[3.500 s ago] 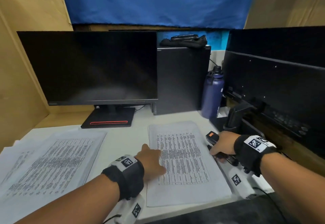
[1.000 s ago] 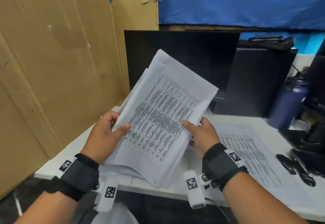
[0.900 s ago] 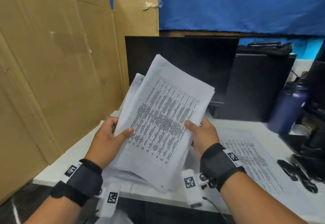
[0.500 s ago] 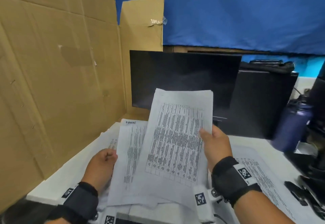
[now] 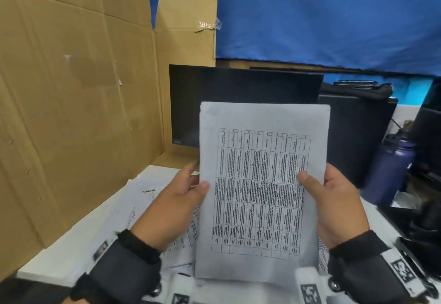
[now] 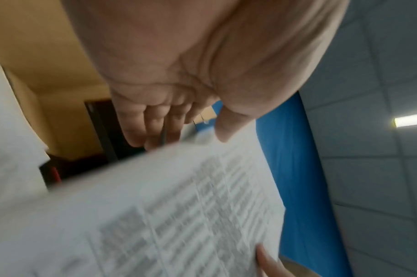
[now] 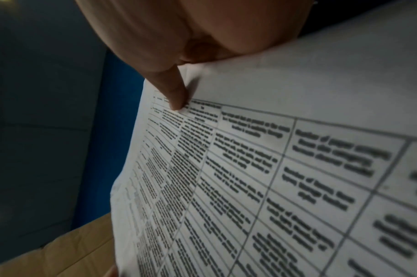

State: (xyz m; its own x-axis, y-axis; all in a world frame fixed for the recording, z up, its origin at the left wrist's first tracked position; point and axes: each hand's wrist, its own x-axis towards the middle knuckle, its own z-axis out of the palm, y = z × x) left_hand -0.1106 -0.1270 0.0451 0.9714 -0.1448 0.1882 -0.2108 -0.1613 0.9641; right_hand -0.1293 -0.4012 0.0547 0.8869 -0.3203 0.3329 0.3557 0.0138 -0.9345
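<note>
A stack of white sheets printed with a table (image 5: 261, 191) stands upright in front of me, above the desk. My left hand (image 5: 181, 198) holds its left edge, thumb on the front and fingers behind. My right hand (image 5: 334, 198) pinches the right edge the same way. In the left wrist view the sheets (image 6: 178, 215) are blurred, with the left thumb (image 6: 226, 127) at their edge. In the right wrist view the right thumb (image 7: 174, 91) presses on the printed page (image 7: 273, 178).
More printed sheets (image 5: 143, 208) lie on the white desk (image 5: 59, 256) under my left hand. A cardboard wall (image 5: 71, 112) stands on the left. A dark monitor (image 5: 238, 84), a black computer case (image 5: 358, 136) and a purple bottle (image 5: 391, 167) stand behind.
The sheets have turned from a slant to upright and square. My left hand dropped to the desk papers half a second ago and is back on the stack's left edge.
</note>
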